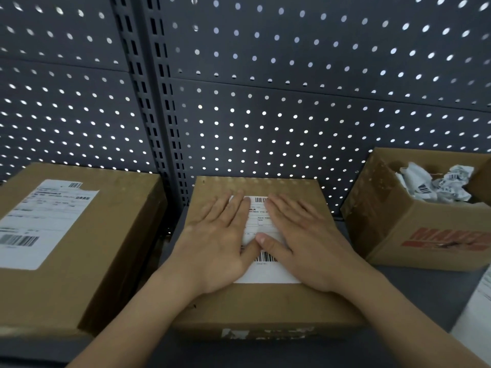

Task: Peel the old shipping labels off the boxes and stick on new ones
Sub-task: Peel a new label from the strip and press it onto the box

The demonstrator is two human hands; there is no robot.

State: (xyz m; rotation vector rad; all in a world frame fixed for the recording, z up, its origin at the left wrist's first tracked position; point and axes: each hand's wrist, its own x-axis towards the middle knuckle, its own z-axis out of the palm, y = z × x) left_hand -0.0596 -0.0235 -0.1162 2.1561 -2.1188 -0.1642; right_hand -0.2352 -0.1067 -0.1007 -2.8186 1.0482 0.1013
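A closed brown cardboard box (265, 304) lies in the middle in front of me. A white shipping label (261, 224) with barcodes lies flat on its top. My left hand (220, 243) and my right hand (303, 243) both lie palm-down on the label with fingers spread, thumbs touching in the middle. Neither hand grips anything. The label's left and right edges are hidden under my hands. Another closed box (87, 261) at the left carries a white label (45, 221) on its top.
An open cardboard box (398, 221) at the right holds crumpled white labels (435, 184). White sheets (481, 314) lie at the right edge. A dark perforated metal panel (265, 88) with a slotted upright stands close behind the boxes.
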